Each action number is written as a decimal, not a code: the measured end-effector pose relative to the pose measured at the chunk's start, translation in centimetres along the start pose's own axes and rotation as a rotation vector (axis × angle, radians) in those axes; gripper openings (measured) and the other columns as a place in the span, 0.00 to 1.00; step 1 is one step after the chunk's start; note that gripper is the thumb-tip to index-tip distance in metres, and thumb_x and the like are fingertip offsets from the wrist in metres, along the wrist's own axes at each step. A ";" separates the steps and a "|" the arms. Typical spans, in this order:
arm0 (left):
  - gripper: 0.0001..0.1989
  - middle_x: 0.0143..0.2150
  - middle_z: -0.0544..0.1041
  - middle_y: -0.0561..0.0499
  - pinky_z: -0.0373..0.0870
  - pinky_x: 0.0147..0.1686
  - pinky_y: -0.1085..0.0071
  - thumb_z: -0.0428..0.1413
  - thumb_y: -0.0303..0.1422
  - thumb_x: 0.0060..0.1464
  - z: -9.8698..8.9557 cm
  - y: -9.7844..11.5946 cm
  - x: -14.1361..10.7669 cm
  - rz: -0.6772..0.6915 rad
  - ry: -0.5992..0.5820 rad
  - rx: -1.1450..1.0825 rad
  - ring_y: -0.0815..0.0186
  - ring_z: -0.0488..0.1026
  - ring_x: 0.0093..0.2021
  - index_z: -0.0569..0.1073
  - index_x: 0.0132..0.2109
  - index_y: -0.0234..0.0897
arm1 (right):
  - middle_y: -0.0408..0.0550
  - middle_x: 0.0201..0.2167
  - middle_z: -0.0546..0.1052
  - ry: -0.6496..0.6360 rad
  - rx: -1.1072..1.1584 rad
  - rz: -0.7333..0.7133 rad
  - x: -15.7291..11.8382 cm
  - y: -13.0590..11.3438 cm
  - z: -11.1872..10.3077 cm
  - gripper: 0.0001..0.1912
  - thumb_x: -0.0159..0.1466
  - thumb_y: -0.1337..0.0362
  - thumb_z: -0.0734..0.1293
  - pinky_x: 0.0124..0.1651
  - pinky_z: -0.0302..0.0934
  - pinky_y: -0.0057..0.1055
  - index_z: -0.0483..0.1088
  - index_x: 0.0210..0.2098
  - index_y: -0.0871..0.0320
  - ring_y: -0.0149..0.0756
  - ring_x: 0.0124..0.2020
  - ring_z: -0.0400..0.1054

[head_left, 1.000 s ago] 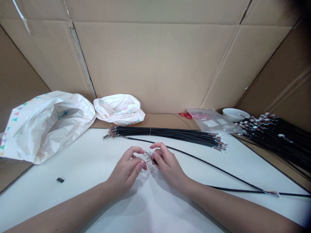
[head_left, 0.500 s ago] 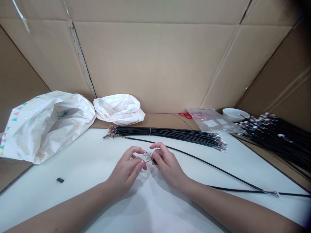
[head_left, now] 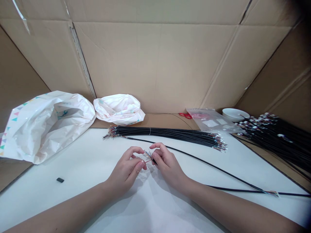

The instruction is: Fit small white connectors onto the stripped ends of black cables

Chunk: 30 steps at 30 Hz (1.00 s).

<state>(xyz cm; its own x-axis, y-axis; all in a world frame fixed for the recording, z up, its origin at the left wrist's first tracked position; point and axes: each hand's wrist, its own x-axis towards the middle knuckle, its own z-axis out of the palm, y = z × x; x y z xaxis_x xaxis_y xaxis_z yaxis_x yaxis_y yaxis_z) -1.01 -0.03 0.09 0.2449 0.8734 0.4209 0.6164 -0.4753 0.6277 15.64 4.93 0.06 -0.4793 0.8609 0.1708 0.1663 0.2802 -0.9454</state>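
Observation:
My left hand (head_left: 127,166) and my right hand (head_left: 167,165) hover close together above the white work table (head_left: 102,152). Between them is the end of a black cable (head_left: 155,161), its thin coloured wires (head_left: 148,156) fanned out. My right fingers pinch the black sheath. My left thumb and fingertips are on the thin wires, partly hiding them. A second black cable (head_left: 213,166) passes just beyond my right hand. Behind my hands lies a tied bundle of black cables (head_left: 170,136).
A heap of black cables with white-tipped ends (head_left: 272,137) lies at right beside a white bowl (head_left: 234,115) and a clear plastic bag (head_left: 209,119). White plastic bags (head_left: 46,126) sit at left. A small black piece (head_left: 60,180) lies on the table. Cardboard walls (head_left: 155,64) stand behind.

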 end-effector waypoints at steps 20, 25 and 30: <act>0.18 0.46 0.64 0.45 0.65 0.45 0.68 0.40 0.32 0.60 0.0 0.0 -0.1 -0.017 -0.011 0.001 0.65 0.67 0.41 0.73 0.32 0.35 | 0.39 0.21 0.64 0.004 -0.019 -0.013 0.1 0.1 0.1 0.09 0.64 0.63 0.53 0.27 0.51 0.24 0.58 0.41 0.57 0.27 0.24 0.58; 0.18 0.45 0.64 0.45 0.65 0.45 0.68 0.40 0.32 0.60 -0.1 0.1 0.0 -0.015 -0.011 0.008 0.64 0.66 0.43 0.73 0.32 0.36 | 0.39 0.22 0.64 0.002 -0.031 -0.002 0.1 0.0 0.1 0.09 0.64 0.63 0.53 0.27 0.50 0.24 0.59 0.41 0.58 0.27 0.23 0.57; 0.17 0.46 0.64 0.45 0.64 0.46 0.68 0.40 0.33 0.60 0.0 -0.1 -0.1 -0.020 -0.015 -0.014 0.63 0.65 0.46 0.73 0.32 0.36 | 0.39 0.22 0.65 0.002 -0.030 0.000 0.1 0.1 0.0 0.09 0.64 0.63 0.54 0.27 0.51 0.24 0.59 0.41 0.57 0.27 0.23 0.57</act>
<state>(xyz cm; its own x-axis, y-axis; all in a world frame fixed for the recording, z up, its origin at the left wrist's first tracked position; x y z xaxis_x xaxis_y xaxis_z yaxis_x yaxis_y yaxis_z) -1.13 -0.07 0.00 0.2441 0.8841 0.3986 0.6104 -0.4595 0.6452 15.60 5.00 0.02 -0.4775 0.8617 0.1718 0.1921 0.2931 -0.9366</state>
